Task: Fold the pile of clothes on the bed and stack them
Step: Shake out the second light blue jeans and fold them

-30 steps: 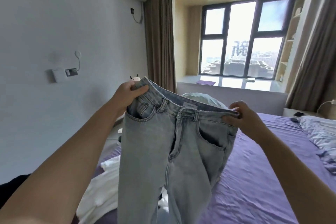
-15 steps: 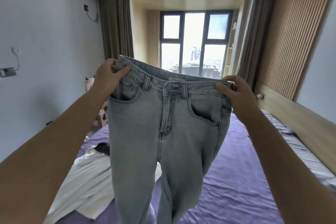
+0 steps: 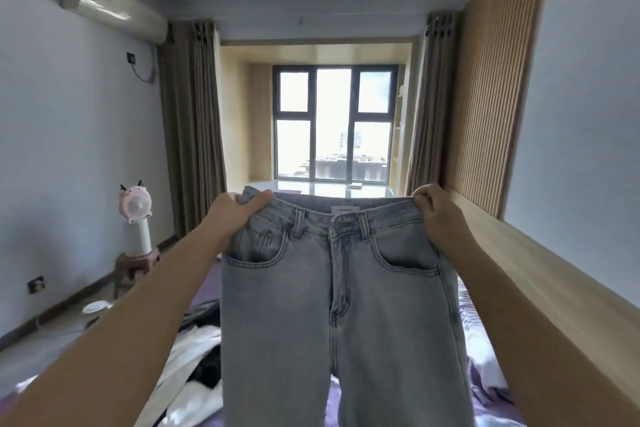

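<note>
Jeans point(image 3: 343, 305): faded light-blue denim, held upright above the bed point(image 3: 485, 388), legs hanging.
Left hand point(image 3: 239, 211): waistband corner gripped.
Right hand point(image 3: 438, 210): opposite corner pinched.
Bed: purple, wrinkled sheet.

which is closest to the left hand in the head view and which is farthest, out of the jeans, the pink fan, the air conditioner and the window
1. jeans: the left hand grips their waistband corner.
2. pink fan: on a stool by the left wall, beside the bed.
3. air conditioner: high on the left wall.
4. window: at the far end of the room.
</note>
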Demonstrator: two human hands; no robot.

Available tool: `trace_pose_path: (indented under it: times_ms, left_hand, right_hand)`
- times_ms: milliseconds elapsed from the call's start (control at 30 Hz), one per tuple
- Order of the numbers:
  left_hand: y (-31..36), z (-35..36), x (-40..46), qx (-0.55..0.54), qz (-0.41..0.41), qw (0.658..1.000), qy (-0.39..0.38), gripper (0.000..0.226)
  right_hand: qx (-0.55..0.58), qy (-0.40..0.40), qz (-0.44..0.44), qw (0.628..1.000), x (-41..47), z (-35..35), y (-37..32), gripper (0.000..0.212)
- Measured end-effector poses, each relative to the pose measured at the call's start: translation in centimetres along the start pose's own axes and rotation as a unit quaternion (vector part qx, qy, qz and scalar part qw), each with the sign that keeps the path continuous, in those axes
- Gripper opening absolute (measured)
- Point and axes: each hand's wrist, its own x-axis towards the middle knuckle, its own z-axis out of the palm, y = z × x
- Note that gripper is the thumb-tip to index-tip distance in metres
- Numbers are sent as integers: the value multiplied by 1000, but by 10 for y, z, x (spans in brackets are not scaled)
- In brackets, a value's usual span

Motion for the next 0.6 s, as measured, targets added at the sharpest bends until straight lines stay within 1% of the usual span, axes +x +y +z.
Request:
trace_pose_path:
  times_ms: [67, 100, 167, 200, 233, 300, 367, 433, 500, 600]
  left_hand:
    - [-7, 16, 3, -70, -34, 997, -10, 80]
    - [-10, 23, 3, -91, -39, 995, -8, 78]
    - [-15, 34, 4, -109, -43, 993, 2, 66]
    - [-16, 37, 4, -111, -48, 993, -1, 63]
    - [-18, 39, 3, -108, -59, 992, -16, 62]
    - [-19, 38, -1, -94, -96, 987, -83, 60]
    - [-22, 33, -3, -103, -126, 972, -168, 45]
    - [-29, 28, -3, -131, -137, 960, -207, 30]
    - [-39, 28, -3, -130, -142, 962, -193, 29]
    - [-52, 35, -2, -109, -112, 980, -126, 40]
  right_hand:
    - [48, -38, 42, 997, -6, -7, 11, 27]
    - [54, -70, 44, 995, -10, -12, 15, 38]
    - [26, -128, 15, 991, -14, -20, 26, 57]
    - [0, -139, -6, 990, -15, -23, 33, 61]
    - [-31, -136, -24, 990, -14, -26, 40, 61]
    - [-72, -109, -41, 991, -12, -31, 50, 51]
    - [-82, -86, -35, 992, -10, -32, 59, 44]
    - [-72, -70, -19, 995, -10, -31, 67, 41]
    - [-42, -75, -19, 996, -12, -29, 73, 41]
    - [0, -115, -58, 992, -16, -23, 74, 32]
